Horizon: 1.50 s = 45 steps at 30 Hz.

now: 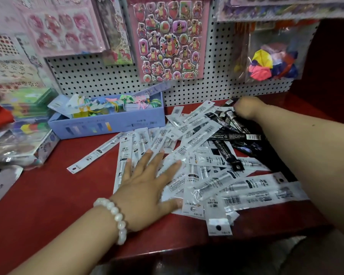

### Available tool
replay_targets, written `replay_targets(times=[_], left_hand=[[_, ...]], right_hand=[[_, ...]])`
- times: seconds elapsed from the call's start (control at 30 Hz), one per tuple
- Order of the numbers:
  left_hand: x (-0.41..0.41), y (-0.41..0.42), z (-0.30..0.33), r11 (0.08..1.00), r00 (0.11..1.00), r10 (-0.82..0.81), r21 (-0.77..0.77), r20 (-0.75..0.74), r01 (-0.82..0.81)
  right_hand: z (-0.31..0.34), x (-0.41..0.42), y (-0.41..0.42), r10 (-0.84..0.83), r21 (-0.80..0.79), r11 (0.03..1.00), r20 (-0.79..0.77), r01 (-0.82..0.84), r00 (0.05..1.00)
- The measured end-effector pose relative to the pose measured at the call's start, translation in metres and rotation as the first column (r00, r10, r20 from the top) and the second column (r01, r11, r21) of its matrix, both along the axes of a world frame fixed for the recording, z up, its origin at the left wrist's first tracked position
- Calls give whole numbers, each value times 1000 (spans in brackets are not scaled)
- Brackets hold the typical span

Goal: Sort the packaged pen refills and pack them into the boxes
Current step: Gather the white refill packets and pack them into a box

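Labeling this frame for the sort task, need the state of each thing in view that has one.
left hand: open, flat, fingers spread on the white packets
right hand: blurred, at the pile's far edge on the black packets; grip unclear
white refill packets: loose overlapping heap on the red shelf, unsorted
black refill packets: mixed into the heap's right side
purple box: open, holding colourful items

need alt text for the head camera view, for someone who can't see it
A person's left hand lies flat, fingers spread, on a pile of white packaged pen refills on a red shelf, while the right hand grips black refill packs at the pile's far side. An open lilac box stands behind.
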<state>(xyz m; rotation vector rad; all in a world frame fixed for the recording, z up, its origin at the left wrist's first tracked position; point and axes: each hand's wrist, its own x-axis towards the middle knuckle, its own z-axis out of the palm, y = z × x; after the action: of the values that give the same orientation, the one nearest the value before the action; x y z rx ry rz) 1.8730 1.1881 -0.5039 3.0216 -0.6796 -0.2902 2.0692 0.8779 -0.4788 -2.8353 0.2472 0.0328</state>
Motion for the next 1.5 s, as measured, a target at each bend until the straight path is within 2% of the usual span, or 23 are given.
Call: replay_targets(times=[0.1,0.3,0.47,0.53,0.57,0.63,0.67,0.73,0.8,0.87,0.93,1.0,1.07,1.1,1.17,1.2,1.33,1.5], left_hand=[[2,3,-1,997,999,29,-66,12,-28],[3,8,6,958,995,47,-278,-89,-70],[8,12,16,881,983,124,-440,-138,-173],[12,17,21,845,968,210,-473,-137,-250],[15,22,22,826,956,260,-482,-134,-292],[24,35,22,792,915,387,-467,-111,-392],[30,43,21,780,883,462,-436,-82,-448],[38,58,17,753,796,605,-317,-9,-576],[41,72,12,715,725,689,-188,26,-673],[43,82,9,704,714,700,-136,-34,-697],[45,86,4,728,739,663,-127,-123,-674],[44,81,4,751,768,617,-164,-173,-640],[39,70,9,753,778,592,-200,-210,-627],[36,63,11,754,782,580,-212,-228,-621],[30,50,13,791,811,537,-197,-232,-580],[28,44,14,801,821,523,-196,-228,-565],[25,32,10,802,835,502,-240,-225,-547],[12,14,10,795,850,476,-302,-227,-526]], right_hand=[[0,-8,-7,-11,-90,996,-6,10,1000],[-6,-10,-22,-82,-88,992,69,88,994],[15,-19,-14,-268,46,963,287,267,920],[31,-28,8,-243,169,965,281,201,929],[35,-37,25,-217,276,949,223,151,950],[32,-54,60,-120,456,887,90,66,989],[25,-63,76,-59,481,876,31,36,998],[16,-83,98,53,402,914,4,-50,999],[13,-104,100,93,335,935,78,-114,993],[19,-127,81,-3,279,958,218,-59,976],[24,-144,46,-196,109,980,339,168,920],[29,-165,8,-461,30,881,281,472,842],[18,-173,-37,-692,77,722,87,688,716],[8,-172,-59,-747,99,658,-36,747,663],[-34,-145,-107,-708,132,668,-189,732,680],[-43,-136,-106,-676,140,690,-227,710,701],[1,-152,10,-540,125,804,-258,582,801],[-7,-142,70,-392,209,871,-253,446,884]])
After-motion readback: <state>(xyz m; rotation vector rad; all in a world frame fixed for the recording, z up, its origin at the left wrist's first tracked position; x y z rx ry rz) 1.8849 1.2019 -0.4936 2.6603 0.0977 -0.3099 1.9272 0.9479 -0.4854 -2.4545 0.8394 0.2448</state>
